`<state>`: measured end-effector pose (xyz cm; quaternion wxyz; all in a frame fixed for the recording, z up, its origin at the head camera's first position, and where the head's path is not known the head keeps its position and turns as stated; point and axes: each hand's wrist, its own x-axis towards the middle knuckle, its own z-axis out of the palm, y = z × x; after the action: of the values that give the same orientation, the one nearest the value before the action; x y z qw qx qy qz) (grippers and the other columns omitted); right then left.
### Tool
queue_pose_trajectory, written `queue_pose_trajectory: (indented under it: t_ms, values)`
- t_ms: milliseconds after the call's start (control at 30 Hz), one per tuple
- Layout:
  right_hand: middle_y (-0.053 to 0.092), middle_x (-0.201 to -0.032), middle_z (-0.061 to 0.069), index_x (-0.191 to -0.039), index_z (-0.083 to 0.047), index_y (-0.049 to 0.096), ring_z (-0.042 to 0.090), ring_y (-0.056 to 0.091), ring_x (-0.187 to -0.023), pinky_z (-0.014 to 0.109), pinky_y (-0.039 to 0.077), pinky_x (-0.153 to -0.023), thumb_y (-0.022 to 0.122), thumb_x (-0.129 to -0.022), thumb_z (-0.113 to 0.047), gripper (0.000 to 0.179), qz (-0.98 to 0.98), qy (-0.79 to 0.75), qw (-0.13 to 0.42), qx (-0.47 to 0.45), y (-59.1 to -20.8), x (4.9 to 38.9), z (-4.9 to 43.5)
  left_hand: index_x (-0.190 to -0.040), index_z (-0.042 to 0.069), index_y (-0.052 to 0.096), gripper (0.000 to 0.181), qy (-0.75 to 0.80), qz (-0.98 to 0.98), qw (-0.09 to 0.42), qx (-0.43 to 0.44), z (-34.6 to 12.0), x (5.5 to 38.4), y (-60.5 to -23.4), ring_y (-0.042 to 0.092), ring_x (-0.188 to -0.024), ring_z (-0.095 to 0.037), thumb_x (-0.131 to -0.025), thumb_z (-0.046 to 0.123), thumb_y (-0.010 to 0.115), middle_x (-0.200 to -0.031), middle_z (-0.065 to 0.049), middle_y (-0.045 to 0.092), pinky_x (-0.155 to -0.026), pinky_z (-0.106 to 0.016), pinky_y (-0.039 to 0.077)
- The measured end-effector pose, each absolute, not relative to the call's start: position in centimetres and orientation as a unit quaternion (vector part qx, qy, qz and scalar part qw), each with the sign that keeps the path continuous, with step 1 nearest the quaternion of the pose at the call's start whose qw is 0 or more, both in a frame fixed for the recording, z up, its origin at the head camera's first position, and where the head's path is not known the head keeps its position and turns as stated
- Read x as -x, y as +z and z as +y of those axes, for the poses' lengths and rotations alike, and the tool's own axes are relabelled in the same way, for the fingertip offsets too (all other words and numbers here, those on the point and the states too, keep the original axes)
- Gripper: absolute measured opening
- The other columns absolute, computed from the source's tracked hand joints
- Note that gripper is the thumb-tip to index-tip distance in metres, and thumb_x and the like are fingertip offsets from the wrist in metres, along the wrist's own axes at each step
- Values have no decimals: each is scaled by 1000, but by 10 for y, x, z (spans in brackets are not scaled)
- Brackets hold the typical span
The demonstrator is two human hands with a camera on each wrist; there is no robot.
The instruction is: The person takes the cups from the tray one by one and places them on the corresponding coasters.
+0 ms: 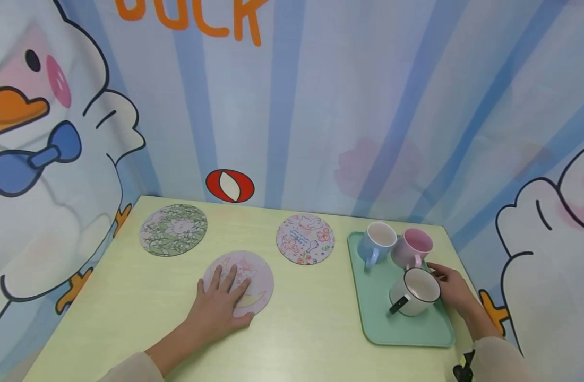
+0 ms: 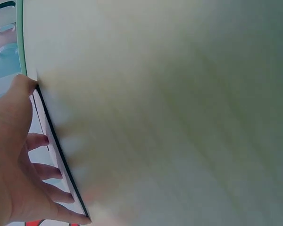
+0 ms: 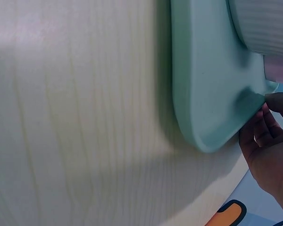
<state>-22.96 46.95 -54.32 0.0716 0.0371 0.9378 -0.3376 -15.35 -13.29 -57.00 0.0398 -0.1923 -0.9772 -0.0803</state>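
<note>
My left hand (image 1: 220, 307) lies spread over a round pink placemat (image 1: 258, 265) printed with a cartoon figure and yellow shapes. In the left wrist view its thumb and fingers reach along the mat's dark edge (image 2: 61, 150). At the right, my right hand (image 1: 452, 289) grips the side rim of a green tray (image 1: 383, 323). The right wrist view has its thumb over the rim and the fingers curled outside it. On the tray stand a blue mug (image 1: 368, 245) and a pink mug (image 1: 406, 249) at the back, with a white black-rimmed mug (image 1: 411, 300) in front, nearest the right hand.
A green floral round mat (image 1: 172, 231) lies at the table's back left, and a pink-and-white patterned mat (image 1: 305, 239) at the back middle. A striped duck-print curtain (image 1: 311, 106) hangs right behind the pale wood-grain table (image 1: 311, 329).
</note>
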Motion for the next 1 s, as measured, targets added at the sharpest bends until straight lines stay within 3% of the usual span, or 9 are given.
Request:
queue_pose_trajectory:
  t_ms: [367,767,1000]
  values:
    - [60,-125,34,-155,12,39,39,60,-106,34,53,-78,50,-111,-11,51,933,-350,72,-31,-551,231,475,-158,20,53,82,-85,-976,12,201,-135,160,-567,25,-151,-59,-93,69,63,-167,-23,36,-105,-86,29]
    - [60,-127,33,-156,11,39,38,59,-106,31,53,-79,50,-111,-14,52,935,-345,75,-35,-551,230,474,-157,23,54,80,-81,-977,31,194,-135,160,-570,27,-152,-55,-92,69,63,-168,-19,37,-105,-85,30]
    - [60,-126,33,-155,11,40,38,60,-105,31,53,-79,50,-111,-13,51,938,-339,68,-30,-550,231,473,-157,24,54,75,-96,-982,21,162,-126,149,-569,26,-153,-55,-97,68,60,-168,-16,37,-99,-89,31]
